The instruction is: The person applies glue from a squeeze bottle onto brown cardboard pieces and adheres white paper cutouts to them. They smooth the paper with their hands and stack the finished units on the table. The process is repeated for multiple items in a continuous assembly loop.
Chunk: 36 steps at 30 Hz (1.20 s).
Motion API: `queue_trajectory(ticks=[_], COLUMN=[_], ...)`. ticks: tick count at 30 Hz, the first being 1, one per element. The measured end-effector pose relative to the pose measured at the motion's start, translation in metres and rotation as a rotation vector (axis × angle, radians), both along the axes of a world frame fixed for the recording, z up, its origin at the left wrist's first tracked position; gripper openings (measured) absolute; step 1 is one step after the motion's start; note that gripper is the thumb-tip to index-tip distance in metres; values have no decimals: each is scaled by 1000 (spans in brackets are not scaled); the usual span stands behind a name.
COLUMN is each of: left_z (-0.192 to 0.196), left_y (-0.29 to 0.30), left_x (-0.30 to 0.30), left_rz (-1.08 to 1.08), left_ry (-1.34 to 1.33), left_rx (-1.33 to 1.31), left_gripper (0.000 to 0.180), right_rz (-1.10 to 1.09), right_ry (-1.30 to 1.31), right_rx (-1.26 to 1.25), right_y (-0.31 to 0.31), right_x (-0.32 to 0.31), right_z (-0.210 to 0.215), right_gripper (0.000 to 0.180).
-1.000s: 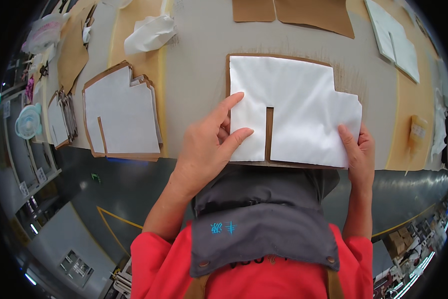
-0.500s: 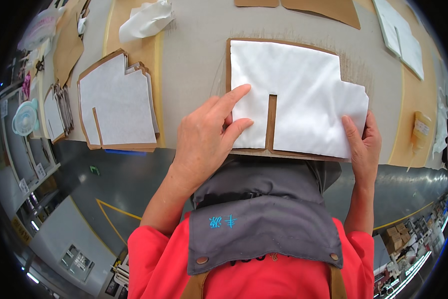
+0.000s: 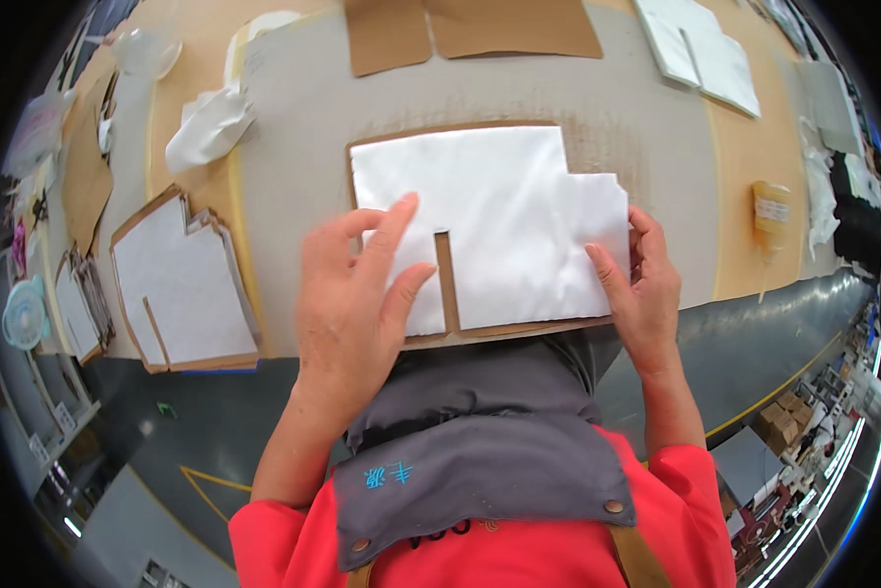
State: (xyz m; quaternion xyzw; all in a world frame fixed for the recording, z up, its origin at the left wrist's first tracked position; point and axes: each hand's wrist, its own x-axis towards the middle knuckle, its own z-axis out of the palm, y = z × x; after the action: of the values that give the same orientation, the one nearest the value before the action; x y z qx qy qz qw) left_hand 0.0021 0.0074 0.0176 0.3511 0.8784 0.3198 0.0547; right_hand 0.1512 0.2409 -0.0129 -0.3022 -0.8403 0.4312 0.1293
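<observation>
A white fabric-like panel (image 3: pixel 509 216) with a narrow slot and a stepped right corner lies on a brown board (image 3: pixel 447 284) of similar outline, which shows along the edges and through the slot. My left hand (image 3: pixel 352 294) is at the panel's left side, thumb and index finger spread over the white surface near the slot; its other fingers are partly hidden and a little blurred. At the right edge, my right hand (image 3: pixel 646 289) has its thumb on top and its fingers curled round the side, pinching the panel. Whether it also grips the board is hidden.
Left of me sits a stack of white-faced brown pieces (image 3: pixel 190 294), with crumpled white material (image 3: pixel 210 127) beyond. Brown boards (image 3: pixel 514 27) lie at the far side, white slotted panels (image 3: pixel 705 59) at the far right. A yellowish packet (image 3: pixel 771 216) rests near the right end.
The whole view has shifted, so the table and panel appear further left and lower. My left thumb and index finger have moved slightly rightward over the panel. My right hand stays at its right edge.
</observation>
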Motion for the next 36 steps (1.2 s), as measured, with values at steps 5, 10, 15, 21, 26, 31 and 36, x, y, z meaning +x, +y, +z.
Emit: queue_trajectory(ticks=[5,10,15,21,26,31,36], left_z=[-20,-51,-62,-64,-63,-64,-66], left_y=[60,106,121,122,120,121,120], left_x=[2,5,6,6,4,5,8], left_rz=[-336,-560,-651,-677,-699,-711,-737], left_ry=[89,149,161,169,181,175,163], left_rx=[127,226,260,246,231,226,136], left_gripper=[45,40,33,32,32,33,44], right_rz=[-2,-36,-34,-21,-10,-13,12], right_ry=[-47,-87,-98,-142,-150,-161,-168], right_rx=[16,-30,-18,22,48,82,238], right_y=[6,5,5,6,5,5,15], right_x=[10,11,10,8,8,10,17], right_z=[11,10,9,9,7,5,8], right_gripper=[45,46,47,46,43,41,37])
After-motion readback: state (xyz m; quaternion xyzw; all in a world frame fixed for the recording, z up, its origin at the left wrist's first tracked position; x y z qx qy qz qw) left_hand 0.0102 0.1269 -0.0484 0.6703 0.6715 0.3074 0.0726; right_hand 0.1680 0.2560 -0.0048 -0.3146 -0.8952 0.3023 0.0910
